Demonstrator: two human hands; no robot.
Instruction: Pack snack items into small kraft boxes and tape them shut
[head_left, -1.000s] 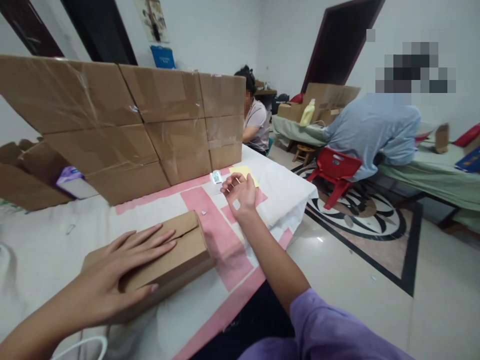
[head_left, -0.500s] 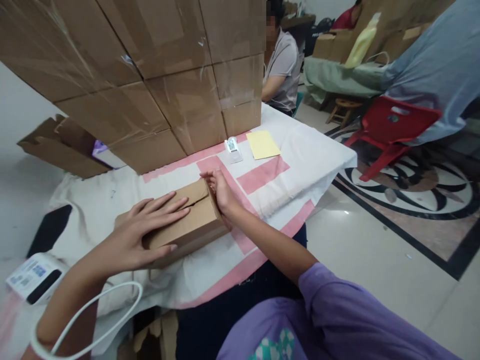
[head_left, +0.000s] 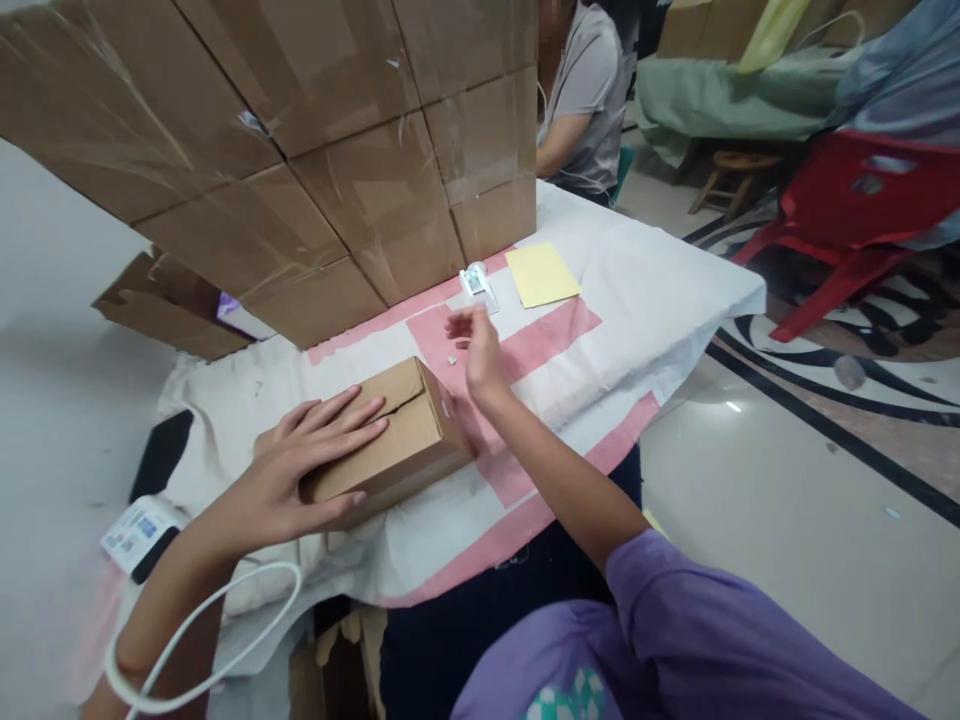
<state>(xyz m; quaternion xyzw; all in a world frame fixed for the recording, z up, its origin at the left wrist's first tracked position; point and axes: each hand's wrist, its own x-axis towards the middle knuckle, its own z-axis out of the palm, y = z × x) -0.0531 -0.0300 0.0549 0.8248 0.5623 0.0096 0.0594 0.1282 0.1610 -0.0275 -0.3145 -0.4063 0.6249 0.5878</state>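
Observation:
A brown cardboard box (head_left: 405, 445) lies on the cloth-covered table with its top flaps folded down and a narrow slit between them. My left hand (head_left: 307, 450) rests flat over its near-left end, fingers spread. Off the box's right end, my right hand (head_left: 478, 350) hovers with loosely curled fingers apart, and I see nothing held in it. Beneath those fingers a tiny whitish scrap (head_left: 451, 360) lies on the pink stripe. Just beyond is a small white tape dispenser (head_left: 477, 284), with a yellow sheet (head_left: 543, 275) to its right.
Stacked, taped cartons (head_left: 360, 180) wall off the table's back. An open carton (head_left: 176, 310) stands at the left, near a white device (head_left: 142, 535). A white cable (head_left: 225, 575) loops by my left forearm. A person (head_left: 581, 110) sits beyond; a red chair (head_left: 870, 200) is at the right.
My right hand has left the box's right end and moved away toward the tape dispenser. The small scrap now shows on the cloth. My left hand stays on the box; the view has shifted.

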